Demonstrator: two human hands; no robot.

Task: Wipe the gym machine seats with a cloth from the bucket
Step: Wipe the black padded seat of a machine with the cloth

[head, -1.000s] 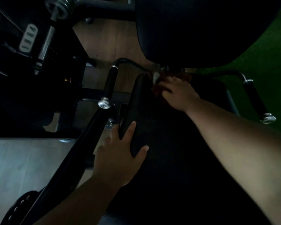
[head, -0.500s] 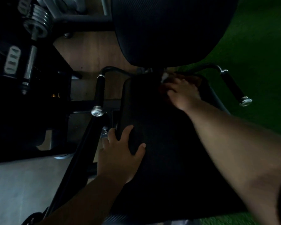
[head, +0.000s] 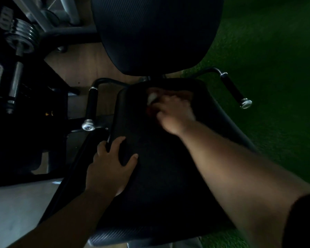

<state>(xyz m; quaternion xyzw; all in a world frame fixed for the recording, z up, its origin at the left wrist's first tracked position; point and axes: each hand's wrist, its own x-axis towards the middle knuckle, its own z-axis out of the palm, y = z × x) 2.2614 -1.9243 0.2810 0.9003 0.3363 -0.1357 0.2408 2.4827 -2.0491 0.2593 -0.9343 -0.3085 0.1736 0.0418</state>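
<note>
Dimly lit, the head view shows a broad black padded seat (head: 161, 176) with a fine woven-looking texture filling the middle of the frame, its rounded black backrest pad (head: 156, 33) rising at 12 o'clock. The right hand (head: 175, 113) presses a reddish crumpled cloth (head: 151, 102), with a pale patch showing, against the far end of the seat, just below the backrest; the hand is blurred, its fingers curled over the cloth, though how tightly cannot be told. The left hand (head: 111, 163) rests on the seat's left edge at about 8 o'clock, fingers spread, thumb lying on top of the pad and the others wrapped over the rim. Two black grip handles with shiny metal end caps flank the seat, one at 9 o'clock (head: 90, 108), one at 2 o'clock (head: 234, 90). Stacked metal weight plates (head: 23, 38) sit at 10 o'clock; green turf flooring (head: 276, 86) spreads at 3 o'clock.
</note>
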